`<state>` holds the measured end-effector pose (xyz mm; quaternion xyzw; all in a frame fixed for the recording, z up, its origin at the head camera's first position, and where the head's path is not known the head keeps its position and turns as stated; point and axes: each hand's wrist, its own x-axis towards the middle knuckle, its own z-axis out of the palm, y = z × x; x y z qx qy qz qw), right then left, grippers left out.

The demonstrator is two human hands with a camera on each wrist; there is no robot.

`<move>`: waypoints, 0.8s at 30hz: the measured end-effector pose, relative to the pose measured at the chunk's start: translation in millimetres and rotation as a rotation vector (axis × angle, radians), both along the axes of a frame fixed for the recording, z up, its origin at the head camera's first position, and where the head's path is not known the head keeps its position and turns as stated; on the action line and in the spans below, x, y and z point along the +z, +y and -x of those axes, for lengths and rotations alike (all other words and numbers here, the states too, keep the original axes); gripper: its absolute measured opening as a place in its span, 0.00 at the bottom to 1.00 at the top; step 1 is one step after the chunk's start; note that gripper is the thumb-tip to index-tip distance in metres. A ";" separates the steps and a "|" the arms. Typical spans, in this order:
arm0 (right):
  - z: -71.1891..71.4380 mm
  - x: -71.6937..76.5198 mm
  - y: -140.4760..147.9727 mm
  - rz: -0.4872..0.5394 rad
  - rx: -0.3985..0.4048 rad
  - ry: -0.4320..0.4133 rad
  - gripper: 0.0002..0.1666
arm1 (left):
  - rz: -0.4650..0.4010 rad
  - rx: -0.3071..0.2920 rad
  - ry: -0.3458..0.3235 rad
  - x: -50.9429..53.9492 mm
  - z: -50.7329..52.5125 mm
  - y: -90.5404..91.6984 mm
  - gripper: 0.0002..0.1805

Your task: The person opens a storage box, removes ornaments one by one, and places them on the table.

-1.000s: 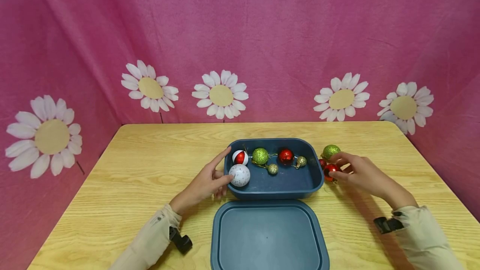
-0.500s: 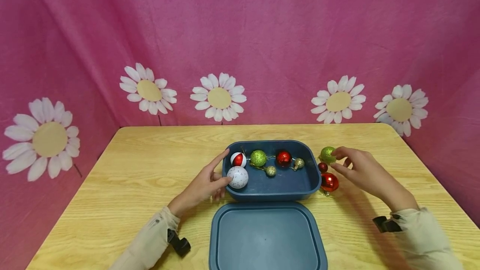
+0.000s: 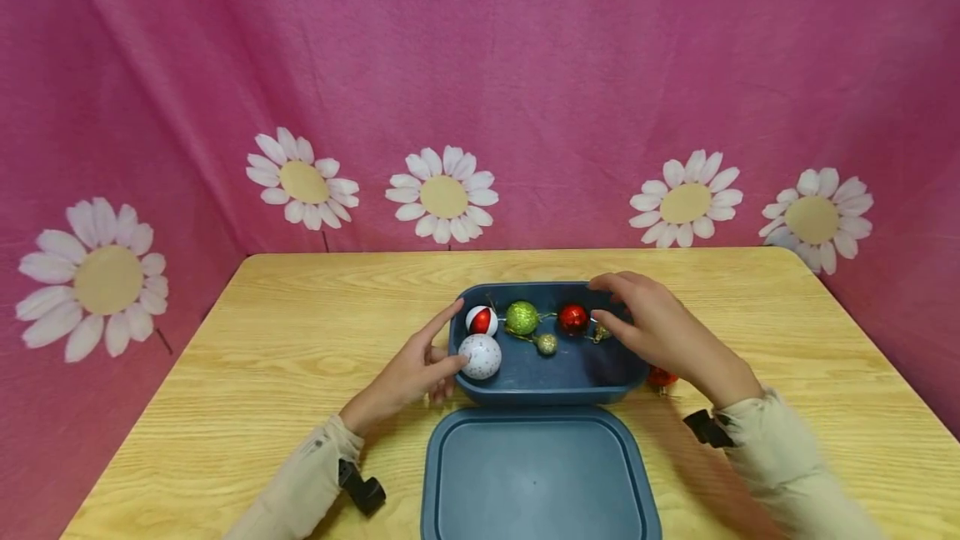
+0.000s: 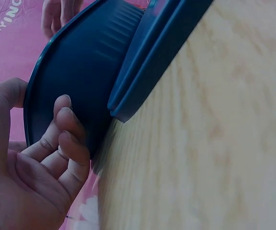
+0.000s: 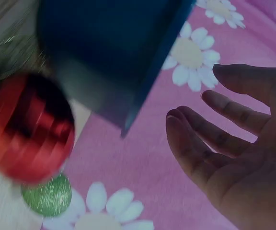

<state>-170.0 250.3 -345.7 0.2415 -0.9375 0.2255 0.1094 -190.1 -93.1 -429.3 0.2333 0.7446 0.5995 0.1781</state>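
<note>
My left hand [image 3: 412, 365] grips the left end of the dark blue plastic box [image 3: 555, 391], its thumb over the rim and other fingers against the outer wall [image 4: 95, 62]. Over the box's right end hovers my right hand [image 3: 663, 336], fingers spread and holding nothing in the right wrist view. Inside the box are a white speckled ball [image 3: 480, 357], a red-and-white ball [image 3: 482, 321], a green glitter bauble [image 3: 522, 317], a red bauble [image 3: 573, 319] and small gold baubles [image 3: 547, 345]. Another red bauble [image 5: 30, 127] and green bauble [image 5: 49, 195] lie on the table beside the box.
The box's flat lid [image 3: 536, 473] lies just in front of it on the wooden table [image 3: 315, 315]. A pink cloth [image 3: 525, 90] with daisies hangs behind the table and at its sides.
My right hand went from the red bauble to the green one beside the box, then left and over the box's right end. The left hand stays at the box's left end.
</note>
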 end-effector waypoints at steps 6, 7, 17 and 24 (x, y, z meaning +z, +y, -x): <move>11.8 -1.6 -13.9 -0.017 0.028 0.031 0.21 | -0.004 -0.004 -0.010 1.5 0.8 2.0 0.43; 13.1 -1.2 -15.5 -0.019 0.030 0.035 0.21 | -0.005 -0.003 -0.013 2.0 0.9 2.0 0.43; 24.1 -13.7 -34.3 -0.075 0.031 -0.009 0.25 | -0.004 -0.001 -0.002 1.4 0.6 -0.5 0.43; 26.5 -32.1 -38.9 -0.128 0.012 0.025 0.27 | -0.010 -0.006 -0.006 0.3 0.1 0.0 0.42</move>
